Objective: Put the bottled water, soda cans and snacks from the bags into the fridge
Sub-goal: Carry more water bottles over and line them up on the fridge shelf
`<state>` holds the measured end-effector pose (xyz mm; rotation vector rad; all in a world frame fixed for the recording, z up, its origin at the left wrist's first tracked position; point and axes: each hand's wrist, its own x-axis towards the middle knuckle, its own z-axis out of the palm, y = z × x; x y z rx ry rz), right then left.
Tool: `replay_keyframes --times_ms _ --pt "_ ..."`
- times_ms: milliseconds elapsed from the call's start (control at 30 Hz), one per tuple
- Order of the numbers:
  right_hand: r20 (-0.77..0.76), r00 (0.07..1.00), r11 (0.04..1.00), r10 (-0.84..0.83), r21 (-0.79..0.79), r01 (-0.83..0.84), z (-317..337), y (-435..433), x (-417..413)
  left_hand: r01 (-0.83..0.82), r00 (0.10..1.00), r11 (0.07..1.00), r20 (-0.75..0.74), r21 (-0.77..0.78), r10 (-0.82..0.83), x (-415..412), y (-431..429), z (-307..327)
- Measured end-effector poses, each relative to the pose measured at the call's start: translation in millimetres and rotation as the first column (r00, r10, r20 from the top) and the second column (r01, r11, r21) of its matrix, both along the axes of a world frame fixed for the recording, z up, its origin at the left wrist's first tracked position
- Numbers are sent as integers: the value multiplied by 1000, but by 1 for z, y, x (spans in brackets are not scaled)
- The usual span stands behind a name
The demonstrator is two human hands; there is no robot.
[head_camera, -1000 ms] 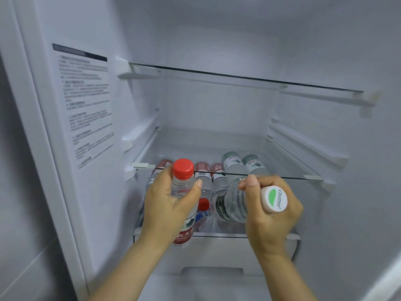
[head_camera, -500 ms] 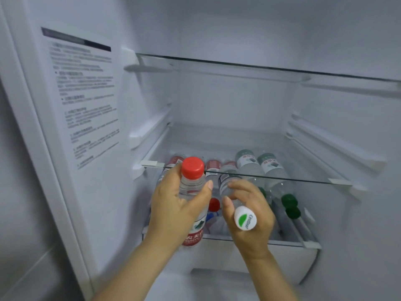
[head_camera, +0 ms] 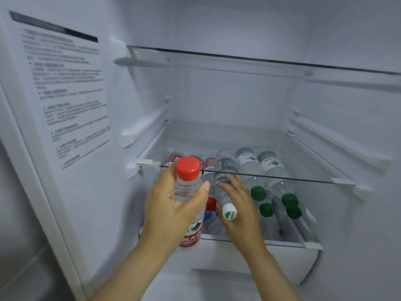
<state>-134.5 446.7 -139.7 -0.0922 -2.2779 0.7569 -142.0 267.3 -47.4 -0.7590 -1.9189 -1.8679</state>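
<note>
In the head view my left hand (head_camera: pixel 167 209) grips an upright water bottle with a red cap (head_camera: pixel 187 170) in front of the fridge's lower shelf (head_camera: pixel 282 243). My right hand (head_camera: pixel 243 205) reaches in under the middle glass shelf (head_camera: pixel 303 180). Its fingers lie straight along a water bottle with a white cap (head_camera: pixel 223 190). That bottle lies on its side on top of other bottles, cap toward me. Red-capped bottles lie to its left, partly hidden by my left hand. Several green-capped bottles (head_camera: pixel 258 192) lie to its right.
A glass shelf (head_camera: pixel 260 59) spans the fridge higher up with nothing on it. A white drawer (head_camera: pixel 282 268) sits below the lower shelf. The left inner wall carries a printed label (head_camera: pixel 65 94). Rails line both side walls.
My right hand has pushed the white-capped bottle deeper onto the lower shelf and its fingers have straightened out. My left hand stays put with the red-capped bottle. The view has moved closer.
</note>
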Motion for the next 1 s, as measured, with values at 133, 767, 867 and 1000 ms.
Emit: replay_keyframes --times_ms 133,767,867,1000 --pt "31 1000 999 4 -35 -3 12 5 -9 23 1000 1000 6 11 -23 0 0 0" --pt "143 989 939 47 -343 5 57 2 17 57 997 998 46 -16 -57 -3 -2 -5" --pt "113 993 868 39 -497 22 74 -2 39 60 990 996 131 -61 -52 -8 -6 -23" --pt "89 994 849 66 -528 -9 110 -11 65 91 956 986 291 -139 -47 -9 -7 -60"
